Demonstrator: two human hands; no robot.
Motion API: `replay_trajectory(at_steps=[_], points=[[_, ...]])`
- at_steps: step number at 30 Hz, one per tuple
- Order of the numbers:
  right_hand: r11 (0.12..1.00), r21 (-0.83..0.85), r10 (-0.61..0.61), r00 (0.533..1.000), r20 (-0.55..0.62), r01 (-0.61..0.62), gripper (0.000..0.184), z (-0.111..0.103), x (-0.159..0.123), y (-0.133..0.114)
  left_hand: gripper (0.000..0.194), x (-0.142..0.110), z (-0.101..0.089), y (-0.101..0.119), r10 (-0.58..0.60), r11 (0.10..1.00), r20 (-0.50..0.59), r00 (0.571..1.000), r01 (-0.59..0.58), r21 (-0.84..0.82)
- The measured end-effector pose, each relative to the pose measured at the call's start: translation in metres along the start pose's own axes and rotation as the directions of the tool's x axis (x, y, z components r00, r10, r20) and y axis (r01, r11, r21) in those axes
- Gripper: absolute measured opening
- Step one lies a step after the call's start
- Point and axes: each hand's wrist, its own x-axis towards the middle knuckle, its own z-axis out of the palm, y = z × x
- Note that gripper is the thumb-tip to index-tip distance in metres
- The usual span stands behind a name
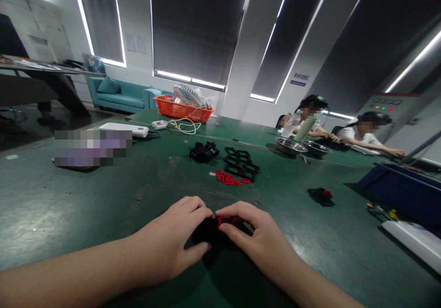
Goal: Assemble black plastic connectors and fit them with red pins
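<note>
Close in front of me, my left hand (188,230) grips a black part (215,237) between thumb and fingers; its exact shape is lost in shadow. My right hand (253,230) pinches a small red ring-like piece (219,221) against the right side of that black part. Beyond my hands lie several loose red rectangular rings (229,179). Several flat black rectangular frames (241,163) are spread just behind them. To their left sits a pile of black parts (204,152). Off to the right, a black piece with a red bit (321,196) rests on the green table (165,188).
An orange basket (186,112) with a fan stands at the back. White cables (188,126) and a white box (120,129) lie left of it. Metal bowls (291,146) are at the right rear, near two seated people. A blue bin (403,193) and pliers (379,211) are at right.
</note>
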Motion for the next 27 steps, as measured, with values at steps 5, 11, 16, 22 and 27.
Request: replay_trajectory(at_steps=[5, 11, 16, 22, 27], points=[[1.000, 0.014, 0.004, 1.000, 0.002, -0.004, 0.019, 0.0001, -0.0005, 0.0004, 0.028, 0.0004, 0.0007, -0.0006, 0.010, 1.000, 0.000, 1.000, -0.010, 0.001], [1.000, 0.013, 0.003, 1.000, -0.004, -0.003, 0.020, 0.0003, -0.0019, 0.0010, 0.027, 0.0004, 0.0012, -0.0019, 0.018, 1.000, -0.005, 1.000, -0.018, -0.006], [1.000, 0.002, 0.001, 1.000, -0.006, -0.001, 0.020, 0.0003, -0.0006, 0.0010, 0.028, 0.0009, 0.0005, -0.0003, 0.007, 1.000, 0.001, 1.000, -0.007, -0.006], [1.000, 0.011, 0.008, 1.000, -0.004, -0.008, 0.019, 0.0008, -0.0022, 0.0010, 0.028, 0.0003, 0.0004, -0.0006, 0.008, 1.000, -0.007, 1.000, -0.008, -0.003], [1.000, 0.007, 0.003, 1.000, -0.002, -0.003, 0.020, 0.0001, -0.0025, -0.0004, 0.028, 0.0010, 0.0003, -0.0015, 0.008, 1.000, -0.008, 1.000, -0.008, -0.003]])
